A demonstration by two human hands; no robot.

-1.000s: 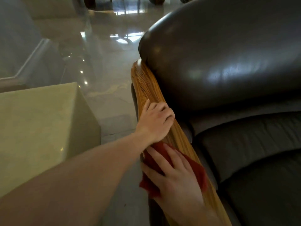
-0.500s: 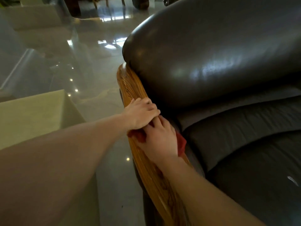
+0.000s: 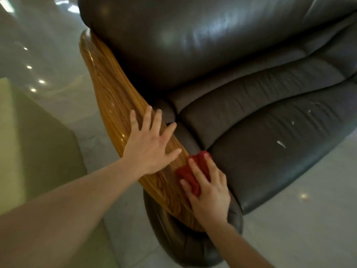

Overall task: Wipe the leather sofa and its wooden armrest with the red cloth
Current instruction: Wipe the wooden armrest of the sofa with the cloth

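Note:
A dark leather sofa (image 3: 260,117) fills the right and top of the head view, with white scuffs on its seat cushion. Its glossy wooden armrest (image 3: 114,93) runs diagonally from upper left to lower centre. My left hand (image 3: 149,146) lies flat on the armrest with fingers spread and holds nothing. My right hand (image 3: 209,192) presses a bunched red cloth (image 3: 190,174) onto the near end of the armrest, beside the seat cushion. Most of the cloth is hidden under that hand.
A pale green block-shaped table (image 3: 29,147) stands close on the left of the armrest. Shiny light floor tiles (image 3: 309,219) with ceiling-light reflections surround the sofa on the left and lower right.
My left hand has opened from a curled grip to flat and spread. My right hand has slid the cloth down toward the armrest's near end. The view has tilted down.

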